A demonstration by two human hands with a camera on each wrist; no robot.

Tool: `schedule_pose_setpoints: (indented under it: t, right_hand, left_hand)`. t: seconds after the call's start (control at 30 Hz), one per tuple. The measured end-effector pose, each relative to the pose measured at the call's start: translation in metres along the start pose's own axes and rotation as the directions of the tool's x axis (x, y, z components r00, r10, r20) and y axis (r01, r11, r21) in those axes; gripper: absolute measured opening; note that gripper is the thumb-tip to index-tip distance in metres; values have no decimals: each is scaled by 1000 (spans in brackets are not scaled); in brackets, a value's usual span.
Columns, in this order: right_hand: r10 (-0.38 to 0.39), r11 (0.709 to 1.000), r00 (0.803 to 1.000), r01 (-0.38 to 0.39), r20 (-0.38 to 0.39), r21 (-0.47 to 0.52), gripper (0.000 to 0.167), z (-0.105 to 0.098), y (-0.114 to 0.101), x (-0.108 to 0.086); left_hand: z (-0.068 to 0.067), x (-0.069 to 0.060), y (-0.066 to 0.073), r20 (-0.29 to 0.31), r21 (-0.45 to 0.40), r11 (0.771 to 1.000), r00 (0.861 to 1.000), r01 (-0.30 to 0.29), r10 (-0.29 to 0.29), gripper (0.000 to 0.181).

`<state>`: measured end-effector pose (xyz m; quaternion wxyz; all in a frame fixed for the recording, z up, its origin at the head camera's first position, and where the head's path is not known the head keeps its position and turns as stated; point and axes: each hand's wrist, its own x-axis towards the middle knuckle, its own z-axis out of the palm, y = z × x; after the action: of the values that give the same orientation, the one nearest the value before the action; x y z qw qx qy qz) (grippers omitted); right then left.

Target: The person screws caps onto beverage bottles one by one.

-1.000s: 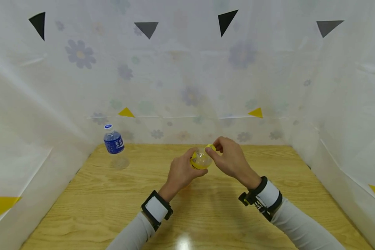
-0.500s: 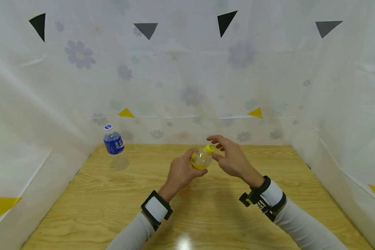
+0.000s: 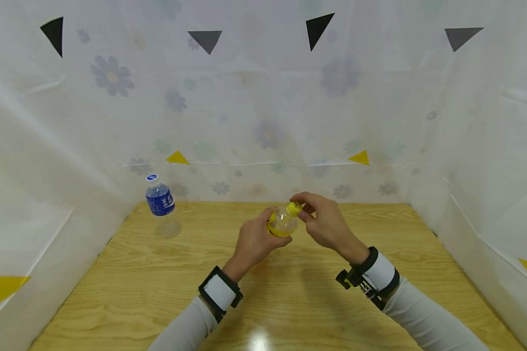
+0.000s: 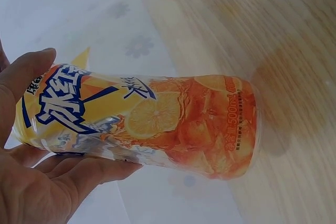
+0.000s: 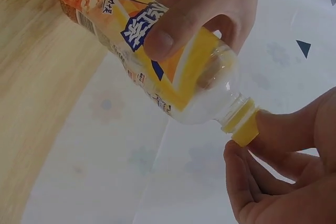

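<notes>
Above the table, my left hand (image 3: 255, 240) grips the body of a plastic iced-tea bottle (image 4: 157, 121) with an orange and yellow lemon-slice label. The bottle's clear neck end tilts toward my right hand (image 3: 327, 222). In the right wrist view, the yellow bottle cap (image 5: 245, 124) sits on the neck, with the right thumb (image 5: 289, 132) and a fingertip pinching it. The left thumb (image 5: 176, 30) lies across the label in that view. Part of the label is hidden by the left hand.
A clear water bottle (image 3: 160, 201) with a blue label and white cap stands upright at the table's back left. The wooden table (image 3: 167, 297) is bounded by white flower-patterned sheeting (image 3: 263, 97) at the back and both sides.
My right fingers are on the cap one second ago, spread away from it half a second ago, and now pinch it again. The left hand and bottle hold nearly still.
</notes>
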<state>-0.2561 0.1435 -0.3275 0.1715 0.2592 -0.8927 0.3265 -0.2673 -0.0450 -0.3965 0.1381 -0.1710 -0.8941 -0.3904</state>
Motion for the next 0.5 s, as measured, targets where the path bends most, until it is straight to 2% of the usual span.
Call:
schedule_pose_setpoints:
  t: [0.13, 0.3, 0.5]
  right_hand:
    - [28, 999, 999, -29, -26, -23, 22, 1, 1, 0]
    - [69, 997, 996, -71, -51, -28, 22, 2, 2, 0]
    - [84, 996, 995, -85, -53, -26, 23, 3, 3, -1]
  left_hand:
    - [0, 0, 0, -9, 9, 1000, 1000, -10, 11, 73]
    - [1, 0, 0, -7, 4, 1000, 1000, -6, 6, 73]
    - [2, -1, -1, -8, 10, 1000, 1000, -4, 4, 74]
